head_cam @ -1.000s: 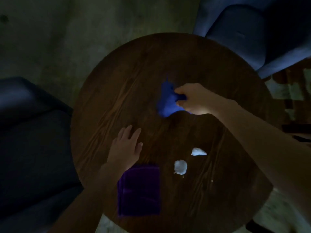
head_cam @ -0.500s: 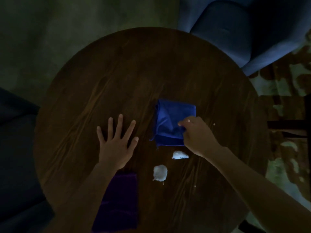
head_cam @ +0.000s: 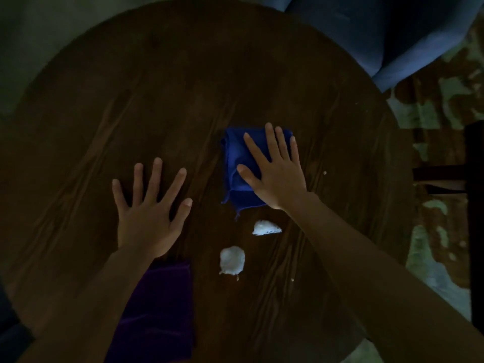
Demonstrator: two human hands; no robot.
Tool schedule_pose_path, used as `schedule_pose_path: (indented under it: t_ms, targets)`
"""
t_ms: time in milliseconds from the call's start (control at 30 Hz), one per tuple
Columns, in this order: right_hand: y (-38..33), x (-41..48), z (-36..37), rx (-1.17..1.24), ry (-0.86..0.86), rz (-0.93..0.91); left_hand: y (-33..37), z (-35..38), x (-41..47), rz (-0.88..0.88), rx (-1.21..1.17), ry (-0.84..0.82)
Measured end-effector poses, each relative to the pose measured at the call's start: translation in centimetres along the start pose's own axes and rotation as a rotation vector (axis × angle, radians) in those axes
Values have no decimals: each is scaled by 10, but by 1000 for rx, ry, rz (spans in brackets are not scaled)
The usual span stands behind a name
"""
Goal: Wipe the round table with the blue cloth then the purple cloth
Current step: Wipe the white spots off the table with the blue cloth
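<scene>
The dark round wooden table (head_cam: 183, 74) fills most of the head view. A folded blue cloth (head_cam: 235, 153) lies right of its middle. My right hand (head_cam: 275, 171) rests flat on that cloth with fingers spread, covering its right half. My left hand (head_cam: 149, 208) lies flat on the bare wood to the left, fingers apart, holding nothing. The purple cloth (head_cam: 162, 310) sits folded near the front edge, partly under my left forearm. Two white blobs (head_cam: 265, 227) (head_cam: 231, 260) lie on the table just below the blue cloth.
A blue armchair (head_cam: 379, 30) stands at the far right of the table. A patterned rug (head_cam: 434, 113) covers the floor on the right, with a dark piece of furniture (head_cam: 474, 205) at the frame's edge. Small white specks (head_cam: 324, 173) dot the wood.
My right hand brought the bunched blue cloth toward me, laid it down, let go of its pinch and now lies flat on it. My left hand has spread flat on the wood.
</scene>
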State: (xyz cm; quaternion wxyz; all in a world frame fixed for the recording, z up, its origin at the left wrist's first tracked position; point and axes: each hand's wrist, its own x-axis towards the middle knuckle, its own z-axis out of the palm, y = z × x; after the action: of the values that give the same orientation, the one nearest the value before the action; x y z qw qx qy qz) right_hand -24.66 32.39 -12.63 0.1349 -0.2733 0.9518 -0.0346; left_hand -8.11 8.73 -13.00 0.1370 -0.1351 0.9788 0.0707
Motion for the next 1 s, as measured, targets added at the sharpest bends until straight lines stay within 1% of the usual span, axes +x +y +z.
schedule_pose_path:
  t_ms: [67,133,200,267,333,433,700,833,900,1000]
  targets:
    - [22,9,-6,-16,-18,27,-1,1,0,0,-4,14]
    - [56,14,-13,-21,-23,115,-1,2,0,-4,0,19]
    - [93,6,-16,-19,-11,206,0,2,0,-3,3,15]
    - [115,-14,-14,-1,9,235,1,2,1,-5,4,20]
    - [113,-38,-6,4,7,252,1,1,0,-10,7,18]
    - [77,-63,4,31,-4,263,1,0,0,-17,18,7]
    - [-20,-88,16,94,-47,93,1,0,-1,-13,22,16]
    - [-70,-117,34,52,-56,-65,2,0,-3,-1,7,29]
    - [-76,-135,43,20,-75,-154,2,1,-5,-6,6,34]
    - [-53,-150,44,-18,-97,-225,3,0,-4,-11,-8,23]
